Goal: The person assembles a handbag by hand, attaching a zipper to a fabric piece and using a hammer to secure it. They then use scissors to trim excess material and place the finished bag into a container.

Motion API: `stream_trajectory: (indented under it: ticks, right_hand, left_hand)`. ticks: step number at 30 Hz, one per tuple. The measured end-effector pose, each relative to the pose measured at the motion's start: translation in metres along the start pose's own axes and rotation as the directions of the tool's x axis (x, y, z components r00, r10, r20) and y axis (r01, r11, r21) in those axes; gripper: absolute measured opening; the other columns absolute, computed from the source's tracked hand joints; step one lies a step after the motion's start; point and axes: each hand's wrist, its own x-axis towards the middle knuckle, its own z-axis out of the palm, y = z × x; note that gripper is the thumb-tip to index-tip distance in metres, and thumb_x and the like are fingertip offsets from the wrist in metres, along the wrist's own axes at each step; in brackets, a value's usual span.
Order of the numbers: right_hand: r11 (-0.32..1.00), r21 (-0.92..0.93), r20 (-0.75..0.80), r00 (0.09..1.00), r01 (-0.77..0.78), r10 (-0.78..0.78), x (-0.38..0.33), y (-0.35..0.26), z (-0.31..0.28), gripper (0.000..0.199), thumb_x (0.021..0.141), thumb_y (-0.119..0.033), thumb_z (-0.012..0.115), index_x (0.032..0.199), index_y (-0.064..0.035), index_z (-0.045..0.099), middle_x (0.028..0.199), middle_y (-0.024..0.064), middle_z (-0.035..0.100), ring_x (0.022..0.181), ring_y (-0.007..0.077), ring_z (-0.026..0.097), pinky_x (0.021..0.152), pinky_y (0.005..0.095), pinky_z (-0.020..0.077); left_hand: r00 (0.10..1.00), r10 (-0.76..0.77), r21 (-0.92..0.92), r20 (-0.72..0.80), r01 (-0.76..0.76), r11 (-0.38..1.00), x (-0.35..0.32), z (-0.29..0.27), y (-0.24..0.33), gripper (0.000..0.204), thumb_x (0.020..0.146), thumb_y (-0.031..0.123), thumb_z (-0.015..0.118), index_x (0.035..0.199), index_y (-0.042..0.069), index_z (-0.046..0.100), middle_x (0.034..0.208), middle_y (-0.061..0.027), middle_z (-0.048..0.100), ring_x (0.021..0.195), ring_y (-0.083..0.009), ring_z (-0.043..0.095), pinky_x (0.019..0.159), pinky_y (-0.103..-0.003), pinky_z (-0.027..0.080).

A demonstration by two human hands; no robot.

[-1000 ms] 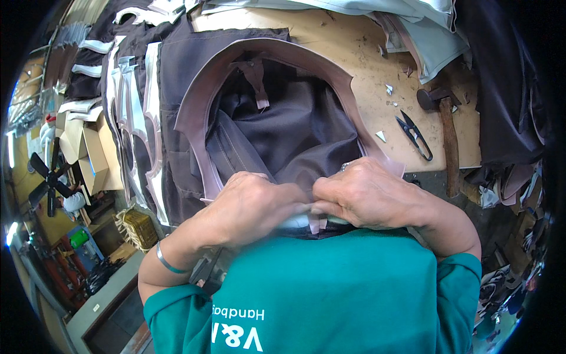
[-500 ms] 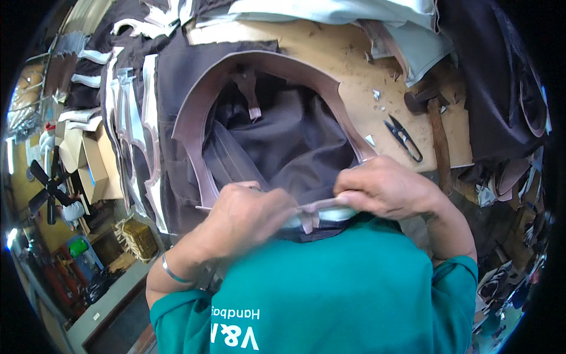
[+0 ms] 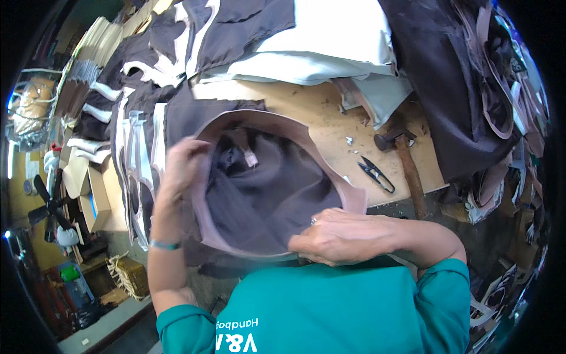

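Observation:
An unfinished handbag with a dark brown lining and a broad pinkish rim lies before me, its mouth facing up. Inside, near the far rim, hangs a small tab with a pale end. At the bag's left side, my left hand has its fingers curled over the rim, slightly blurred. My right hand is closed on the near right part of the rim, thumb side toward the middle. The underside of the bag and my right fingertips are hidden.
Thread snips and a wooden-handled hammer lie right of the bag among scraps. White sheets are stacked at the back. Dark panels hang at the right; pale cut strips lie left. A black fan stands far left.
My left hand has gone from the near rim to the bag's left side. The right hand still grips the near rim, slightly lower in view. The bag has turned, and the view has shifted.

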Motion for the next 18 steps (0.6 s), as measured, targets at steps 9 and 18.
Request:
stream_trajectory:
  ticks: [9, 18]
  right_hand:
    - [0.587, -0.787, -0.582, 0.546, -0.191, -0.602, 0.04, 0.106, -0.043, 0.01, 0.074, -0.019, 0.054, 0.08, -0.0115, 0.053, 0.072, 0.0, 0.049, 0.065, 0.0138, 0.055, 0.064, 0.0296, 0.0457]
    - [0.427, -0.81, -0.568, 0.722, -0.403, -0.396, 0.009, 0.177, 0.029, 0.02, 0.073, -0.019, 0.052, 0.089, -0.0085, 0.059, 0.11, 0.0066, 0.056, 0.107, 0.0187, 0.051, 0.086, 0.0345, 0.0433]
  left_hand:
    - [0.811, 0.469, 0.269, -0.35, -0.392, 0.88, -0.075, -0.115, 0.207, 0.035, 0.084, 0.0, 0.04, 0.117, -0.004, 0.053, 0.127, -0.0213, 0.046, 0.118, -0.0306, 0.046, 0.098, -0.037, 0.038]
    - [0.944, 0.329, 0.202, -0.034, -0.316, 0.927, 0.041, 0.101, 0.142, 0.028, 0.081, 0.008, 0.051, 0.108, 0.004, 0.057, 0.113, -0.0231, 0.049, 0.098, -0.0391, 0.053, 0.084, -0.041, 0.045]
